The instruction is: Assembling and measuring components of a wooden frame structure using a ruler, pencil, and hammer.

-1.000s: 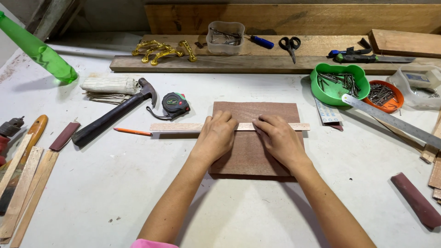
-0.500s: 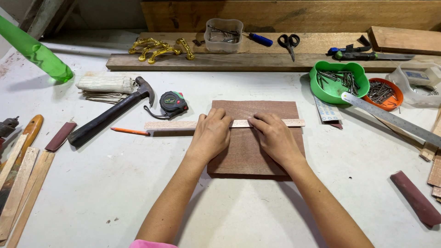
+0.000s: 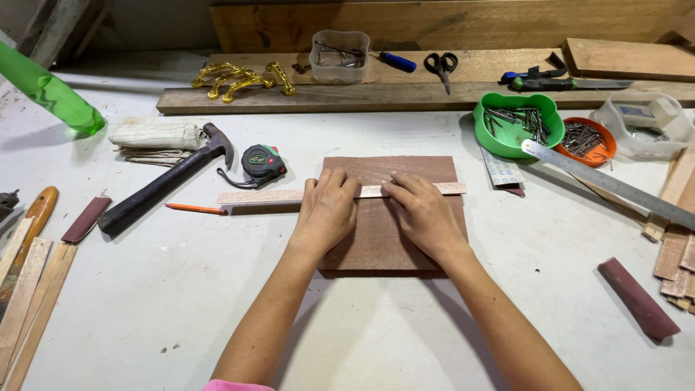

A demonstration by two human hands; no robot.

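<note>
1. Head view, centre: flat reddish-brown rectangular wooden board (image 3: 384, 239), lying on the white worktable (image 3: 181, 304).
2. Thin pale wooden strip (image 3: 260, 196), laid crosswise over the upper part of the board; its left end juts well past the board's left edge, its right end stops at about the board's right edge.
3. Left hand (image 3: 327, 213): palm down, fingers close together and slightly bent, fingertips pressing on the strip; no closed grasp around it.
4. Right hand (image 3: 423, 213): palm down, fingers slightly spread, fingertips resting on the strip just beside the left hand; pressing, not clasping.
5. Left of the board: orange pencil (image 3: 194, 209) just below the strip's free end; black-and-green tape measure (image 3: 262, 161) just above it; black-handled claw hammer (image 3: 163, 190), head resting near a folded off-white cloth (image 3: 156, 136).
6. Right of the board: green plastic bowl of nails (image 3: 515, 124); orange round dish of nails (image 3: 588, 139) touching it; long steel ruler (image 3: 615, 187) running diagonally.
7. Rear, on a long wooden plank (image 3: 405, 94): gold-coloured metal handles (image 3: 242, 78), clear plastic tub (image 3: 339, 55), black-handled scissors (image 3: 441, 66).
8. Far left: translucent green plastic bottle (image 3: 47, 90), tilted.
</note>
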